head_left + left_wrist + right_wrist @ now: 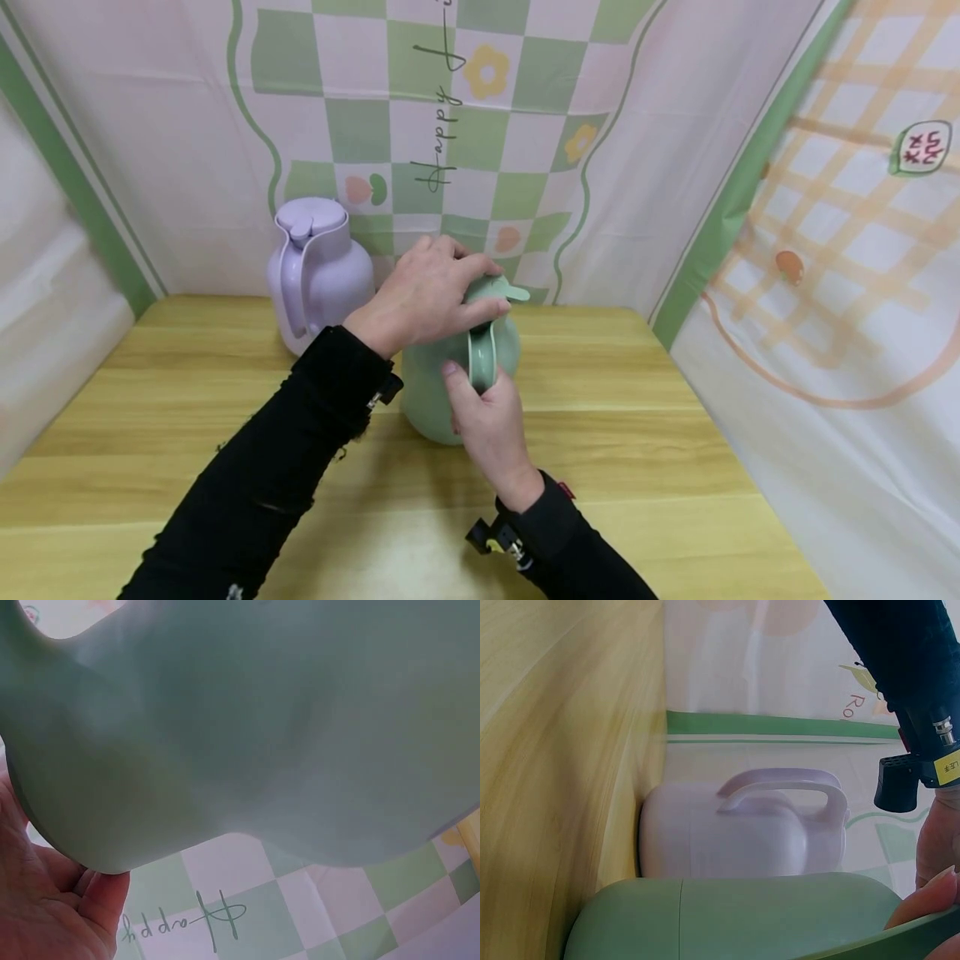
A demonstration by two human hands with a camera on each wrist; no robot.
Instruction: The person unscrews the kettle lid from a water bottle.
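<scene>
A light green vacuum jug (429,392) stands upright on the wooden table. My left hand (433,293) grips its lid (487,287) from above, with the thumb on the near side and fingers at the far side. Below it, my right hand (491,425) is wrapped round the jug's handle (482,357). In the left wrist view the green body (240,727) fills most of the picture, and the left fingers touch the top rim. The right wrist view has the green side (735,919) along the bottom; the handle is mostly hidden there.
A lilac jug (330,275) of similar shape stands at the back left, close to the left forearm. Behind the wooden table (615,433) hangs a checked cloth (360,129), with more printed cloth (862,275) on the right side.
</scene>
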